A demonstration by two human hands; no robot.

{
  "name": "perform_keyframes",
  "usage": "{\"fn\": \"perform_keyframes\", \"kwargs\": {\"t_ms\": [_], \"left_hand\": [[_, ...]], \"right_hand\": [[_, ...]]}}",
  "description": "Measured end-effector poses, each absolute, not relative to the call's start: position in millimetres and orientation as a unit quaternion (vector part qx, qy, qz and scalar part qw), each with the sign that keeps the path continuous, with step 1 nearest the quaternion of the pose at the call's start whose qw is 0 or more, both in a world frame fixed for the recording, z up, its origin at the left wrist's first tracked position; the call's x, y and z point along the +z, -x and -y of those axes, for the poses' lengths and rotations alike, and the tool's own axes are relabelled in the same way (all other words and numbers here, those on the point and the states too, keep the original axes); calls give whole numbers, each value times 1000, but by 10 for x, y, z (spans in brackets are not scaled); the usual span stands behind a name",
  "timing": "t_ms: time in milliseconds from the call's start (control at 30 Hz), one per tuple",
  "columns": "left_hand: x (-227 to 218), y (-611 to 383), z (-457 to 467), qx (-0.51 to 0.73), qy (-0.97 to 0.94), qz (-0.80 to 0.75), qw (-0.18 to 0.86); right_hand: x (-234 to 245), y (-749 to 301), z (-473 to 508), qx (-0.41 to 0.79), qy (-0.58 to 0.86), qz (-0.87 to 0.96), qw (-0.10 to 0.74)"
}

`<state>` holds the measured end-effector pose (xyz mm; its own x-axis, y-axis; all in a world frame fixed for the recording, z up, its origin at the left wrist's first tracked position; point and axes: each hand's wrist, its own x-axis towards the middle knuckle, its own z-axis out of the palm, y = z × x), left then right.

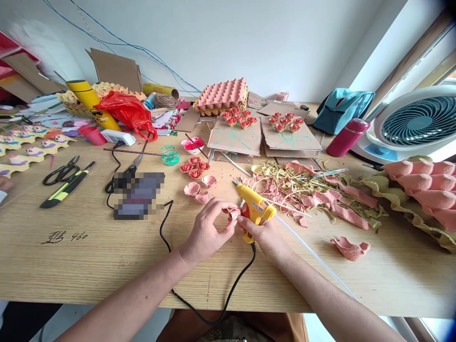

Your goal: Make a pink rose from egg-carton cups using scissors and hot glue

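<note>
My left hand [210, 225] pinches a small pink egg-carton flower [233, 213] between thumb and fingers. Wrapped round the handle of a yellow hot glue gun [251, 202] is my right hand [267, 232], its thumb and fingertip reaching the flower too. The gun's nozzle points up and to the left, a clear glue stick [313, 251] trails from its rear, and a black cord [237, 285] runs down from the handle. Just beyond my left hand lie pink carton cups [192, 189] and several red-edged paper-pulp roses [194, 166].
Carton scraps [285, 190] are heaped on the right, beside stacked egg trays [423, 190]. Cardboard pieces [235, 137] with roses stand at the back, near a magenta bottle [347, 137] and a fan [420, 118]. Scissors [64, 171] and a cutter knife [67, 187] lie left. Someone's hand [4, 184] shows at the left edge.
</note>
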<state>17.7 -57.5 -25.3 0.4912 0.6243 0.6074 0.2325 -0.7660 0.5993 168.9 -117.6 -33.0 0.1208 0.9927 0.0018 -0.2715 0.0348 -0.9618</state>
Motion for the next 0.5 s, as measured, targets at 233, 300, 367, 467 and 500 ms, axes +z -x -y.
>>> {"fn": "perform_keyframes", "kwargs": {"t_ms": [233,300,367,467,500], "left_hand": [[-238,-152,566,442,-802,-295,274],[-239,-132,540,452,-781,-306,302],[-246,-113,503,464,-757,-314,336],[-259,-88,444,475,-728,-323,373],[-263,-80,427,477,-722,-327,380]], "right_hand": [[-406,-1715,1140,532,458,409,583],[-386,-1750,1148,517,465,426,579],[-358,-1792,1172,494,478,458,564],[-323,-1844,1226,448,500,515,532],[-313,-1854,1245,432,507,530,525]]}}
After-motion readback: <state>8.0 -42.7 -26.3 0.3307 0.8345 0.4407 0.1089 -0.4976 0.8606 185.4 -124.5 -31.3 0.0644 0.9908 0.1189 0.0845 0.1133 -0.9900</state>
